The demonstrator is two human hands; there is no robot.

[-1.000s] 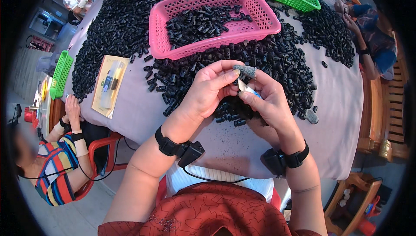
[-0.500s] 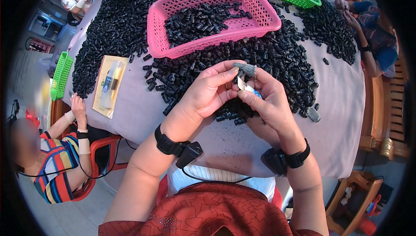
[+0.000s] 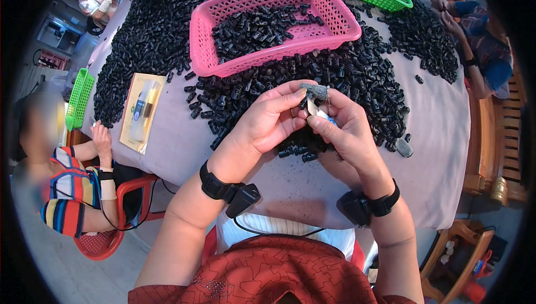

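My left hand (image 3: 274,111) is closed, pinching a small black cylindrical part (image 3: 304,103) between thumb and fingers, mostly hidden by them. In my right hand (image 3: 347,119), also closed, is a small knife (image 3: 314,108) with a short pale blade and a blue-and-white grip, its blade against or very close to the black part. A grey fuzzy finger cover (image 3: 315,91) sits where the fingertips meet, seemingly on my right index finger. Beneath and beyond both hands spreads a heap of similar black parts (image 3: 368,89).
A pink basket (image 3: 290,55) partly filled with black parts stands beyond my hands. Green baskets (image 3: 80,100) are at left and far right. A booklet with a clear-wrapped item (image 3: 127,136) lies left; a grey piece (image 3: 403,147) lies right. Other people sit around the table.
My hands stay nearly in place, with the knife and the black part shifted only slightly. At the left, the person in the striped top has raised and turned their upper body.
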